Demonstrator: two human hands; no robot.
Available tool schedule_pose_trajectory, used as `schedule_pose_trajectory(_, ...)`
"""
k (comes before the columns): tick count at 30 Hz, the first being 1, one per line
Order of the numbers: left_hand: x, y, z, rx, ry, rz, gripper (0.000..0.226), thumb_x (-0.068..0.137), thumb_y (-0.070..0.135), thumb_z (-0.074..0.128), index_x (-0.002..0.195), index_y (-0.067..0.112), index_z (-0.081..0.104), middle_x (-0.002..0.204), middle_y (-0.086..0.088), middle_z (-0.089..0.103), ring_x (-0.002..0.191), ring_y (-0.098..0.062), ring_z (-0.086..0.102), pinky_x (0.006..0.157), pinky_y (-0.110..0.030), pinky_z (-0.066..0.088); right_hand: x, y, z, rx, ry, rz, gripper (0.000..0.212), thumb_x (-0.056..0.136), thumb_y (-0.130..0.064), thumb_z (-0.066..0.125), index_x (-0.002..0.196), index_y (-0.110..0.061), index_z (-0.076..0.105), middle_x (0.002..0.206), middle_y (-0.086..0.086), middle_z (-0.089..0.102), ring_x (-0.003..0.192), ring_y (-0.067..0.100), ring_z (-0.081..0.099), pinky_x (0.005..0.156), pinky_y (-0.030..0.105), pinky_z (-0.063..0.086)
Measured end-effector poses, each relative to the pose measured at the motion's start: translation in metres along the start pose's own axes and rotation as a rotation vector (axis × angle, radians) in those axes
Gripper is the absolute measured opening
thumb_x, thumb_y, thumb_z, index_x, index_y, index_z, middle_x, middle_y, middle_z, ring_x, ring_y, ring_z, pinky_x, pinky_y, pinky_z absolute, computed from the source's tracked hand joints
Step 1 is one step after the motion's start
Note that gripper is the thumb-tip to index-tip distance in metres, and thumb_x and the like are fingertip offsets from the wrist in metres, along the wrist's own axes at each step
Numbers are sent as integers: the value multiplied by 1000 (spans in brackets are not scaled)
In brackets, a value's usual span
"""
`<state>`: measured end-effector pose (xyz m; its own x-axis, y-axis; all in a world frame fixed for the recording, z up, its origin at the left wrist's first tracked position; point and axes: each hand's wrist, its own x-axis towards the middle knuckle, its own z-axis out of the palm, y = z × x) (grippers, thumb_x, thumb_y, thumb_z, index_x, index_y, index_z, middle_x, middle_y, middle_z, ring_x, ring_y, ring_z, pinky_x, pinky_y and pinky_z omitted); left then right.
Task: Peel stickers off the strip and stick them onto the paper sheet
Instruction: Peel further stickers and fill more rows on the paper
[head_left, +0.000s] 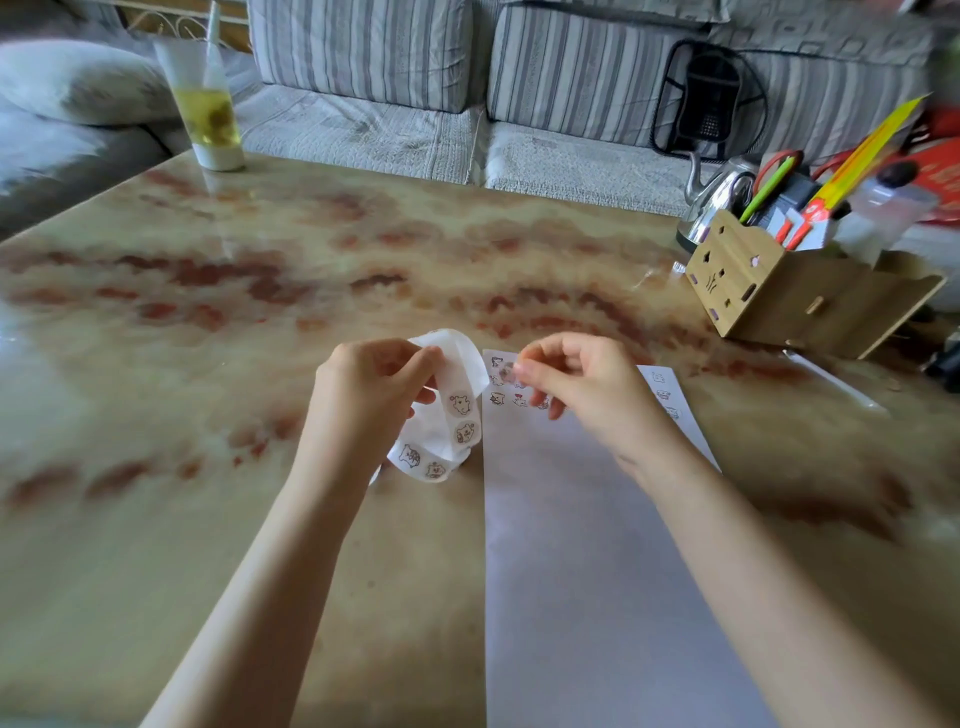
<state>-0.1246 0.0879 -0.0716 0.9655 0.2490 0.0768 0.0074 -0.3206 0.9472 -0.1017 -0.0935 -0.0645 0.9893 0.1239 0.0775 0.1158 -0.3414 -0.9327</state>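
The left hand pinched the curled strip at ten o'clock of the paper sheet while the right hand pinched a seemingly peeled sticker over its eleven-o'clock corner, likely needing pressing onto bare paper next.

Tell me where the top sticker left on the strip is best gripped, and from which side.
Pinch the top sticker at its right edge, coming from the right: the left hand grips the curled strip from the left, so that edge is unobstructed, and the curl probably helps lift it.
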Motion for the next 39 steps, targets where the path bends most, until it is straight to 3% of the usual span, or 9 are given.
schedule_pose_trajectory(5,0,1,1,7,-12,-8,19,86,24,60,74,20,73,69,2,72,76,-26,70,76,-43,57,3,22,-5,-97,-8,221,3,82,-12,71,82,-9,69,72,-1,67,48,5,49,44,7,33)
schedule_pose_trajectory(10,0,0,1,21,-9,-4,18,86,25,60,74,19,73,70,0,73,76,-27,70,72,-47,58,10,29,4,-97,10,214,10,81,-9,71,73,-14,68,70,0,66,39,-2,44,46,8,37)
schedule_pose_trajectory(15,1,0,0,19,-12,-8,19,85,23,60,72,19,73,67,1,72,76,-27,70,75,-44,57,10,33,9,-75,4,193,6,82,-8,71,77,-12,69,67,-3,64,42,-7,49,46,9,38)
schedule_pose_trajectory(23,0,0,0,19,-18,-11,19,86,23,59,73,19,73,68,1,72,77,-26,70,76,-44,57,10,38,13,-83,24,191,15,79,-12,73,68,-21,69,70,0,69,62,11,52,57,21,39)
schedule_pose_trajectory(28,1,0,1,19,-18,-14,19,85,23,59,72,20,73,67,1,72,77,-26,70,77,-44,57,9,41,15,-111,55,192,21,78,-16,73,59,-24,69,64,-8,71,68,8,59,66,29,43)
schedule_pose_trajectory(39,0,1,1,12,-15,-9,19,86,23,60,74,18,73,69,0,72,78,-27,70,77,-45,57,10,45,21,-208,130,204,14,71,-23,76,59,-27,69,68,-7,71,80,18,68,79,40,52)
